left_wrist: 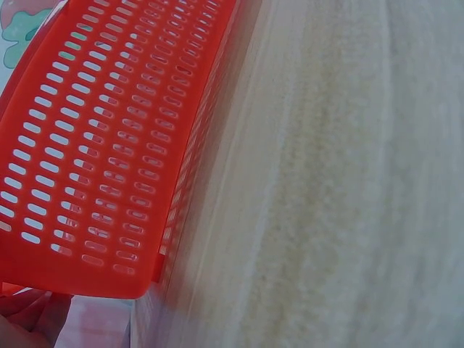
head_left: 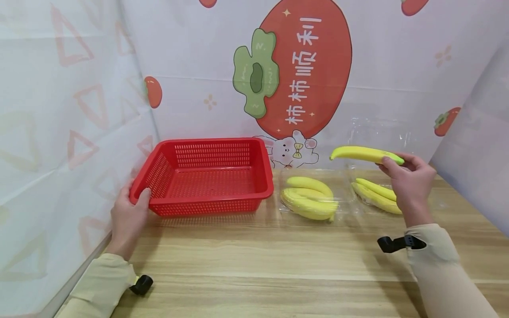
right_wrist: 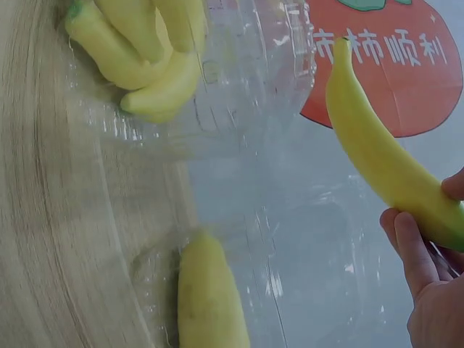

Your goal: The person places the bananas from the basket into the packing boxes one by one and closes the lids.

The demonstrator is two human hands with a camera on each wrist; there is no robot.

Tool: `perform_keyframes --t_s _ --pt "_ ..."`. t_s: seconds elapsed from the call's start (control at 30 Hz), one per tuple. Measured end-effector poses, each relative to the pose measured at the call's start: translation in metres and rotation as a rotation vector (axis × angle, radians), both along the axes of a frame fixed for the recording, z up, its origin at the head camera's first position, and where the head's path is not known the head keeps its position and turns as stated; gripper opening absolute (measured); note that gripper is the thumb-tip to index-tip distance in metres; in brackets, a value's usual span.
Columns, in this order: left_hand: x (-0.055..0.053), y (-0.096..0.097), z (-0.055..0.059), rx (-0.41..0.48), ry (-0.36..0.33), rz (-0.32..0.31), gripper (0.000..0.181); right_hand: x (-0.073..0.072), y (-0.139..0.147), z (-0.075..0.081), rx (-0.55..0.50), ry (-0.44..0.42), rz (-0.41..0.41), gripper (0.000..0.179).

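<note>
My right hand (head_left: 413, 183) pinches a single yellow banana (head_left: 359, 153) by its greenish right end, thumb in front and fingers behind. The banana is held up, roughly level, above a clear plastic clamshell box (head_left: 355, 207) with its lid raised; more bananas (head_left: 375, 198) lie in this box. At the left, my left hand (head_left: 129, 221) grips the near left corner of a red plastic basket (head_left: 210, 206), thumb over the rim. Nothing lies in the basket. In the left wrist view only some fingers (left_wrist: 36, 319) show, under the basket's corner.
Between the basket and the right-hand box stands another clear box with several bananas (head_left: 308, 207). All rest on a wood-grain table (head_left: 254, 265). A printed cloth (head_left: 191, 88) hangs behind, with cloth walls at both sides.
</note>
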State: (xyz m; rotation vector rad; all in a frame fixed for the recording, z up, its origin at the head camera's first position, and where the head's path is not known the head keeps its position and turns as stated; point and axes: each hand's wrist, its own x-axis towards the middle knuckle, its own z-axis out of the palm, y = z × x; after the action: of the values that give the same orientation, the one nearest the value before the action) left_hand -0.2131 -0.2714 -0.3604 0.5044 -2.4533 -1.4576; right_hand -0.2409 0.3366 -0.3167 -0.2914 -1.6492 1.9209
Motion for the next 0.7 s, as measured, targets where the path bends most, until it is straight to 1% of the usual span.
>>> perform_keyframes --t_s 0.07,0.17,0.27,0.47,0.6,0.7 --pt "0.000 0.000 0.001 -0.004 0.005 0.003 0.074 0.003 0.006 0.000 -0.018 0.008 0.004 0.024" --pt "0.001 0.001 0.002 -0.008 0.016 0.009 0.074 0.008 0.015 -0.001 -0.075 0.035 0.014 0.024" --pt "0.000 0.002 0.002 -0.013 0.025 0.015 0.074 0.011 0.025 -0.001 -0.133 0.048 0.005 0.025" --pt "-0.002 0.002 0.001 -0.010 0.034 0.016 0.074 0.015 0.039 0.000 -0.172 0.013 -0.054 0.032" --pt "-0.002 0.001 0.000 0.005 0.012 0.006 0.075 0.015 0.047 0.001 -0.216 0.023 -0.077 0.034" --pt "-0.002 0.001 0.000 0.010 -0.004 0.004 0.075 0.016 0.051 0.002 -0.225 0.027 -0.109 0.031"
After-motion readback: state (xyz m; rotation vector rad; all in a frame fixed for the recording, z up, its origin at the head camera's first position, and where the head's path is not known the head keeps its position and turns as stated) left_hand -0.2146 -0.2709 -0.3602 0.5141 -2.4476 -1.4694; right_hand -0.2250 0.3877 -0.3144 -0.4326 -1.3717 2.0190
